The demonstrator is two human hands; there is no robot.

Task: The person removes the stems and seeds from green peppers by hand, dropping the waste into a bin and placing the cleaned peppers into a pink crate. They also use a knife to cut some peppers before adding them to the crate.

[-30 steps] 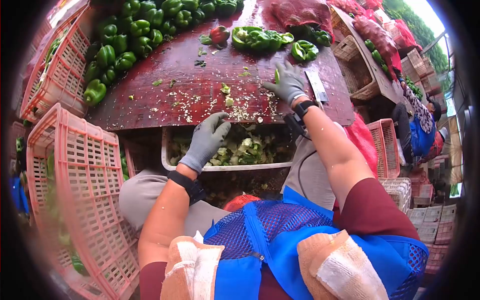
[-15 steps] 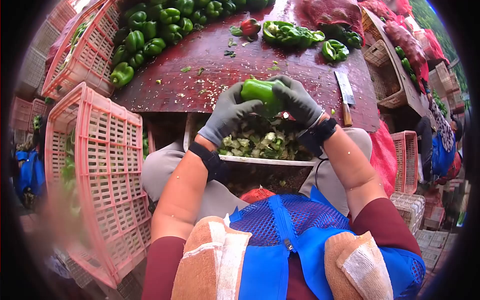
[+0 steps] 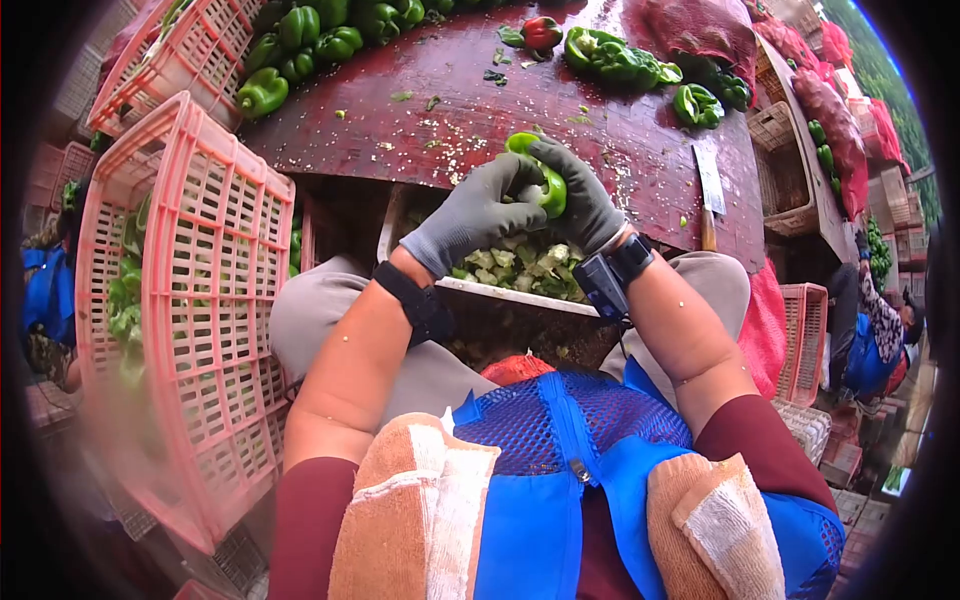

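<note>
A green pepper (image 3: pixel 552 190), with its pale inside showing, is held between my two gloved hands near the table's front edge. My left hand (image 3: pixel 480 212) is closed on its near side, the fingers at the pale part. My right hand (image 3: pixel 582 195) wraps round the pepper's far and right side. Both hands wear grey gloves. Below them a white-rimmed tray (image 3: pixel 520 297) holds pale cores and green scraps. To the right a cleaver (image 3: pixel 709 190) with a wooden handle lies on the dark red table (image 3: pixel 400 140).
Whole green peppers (image 3: pixel 300 40) are piled at the back left. Opened peppers (image 3: pixel 610 60) and a red one (image 3: pixel 541 34) lie at the back. A pink crate (image 3: pixel 215 300) stands at my left. Another person in blue (image 3: pixel 872 355) is at the far right.
The pepper has been turned and opened, so its pale inside now shows. My left hand has moved right, closer to my right hand. The camera view has shifted slightly.
</note>
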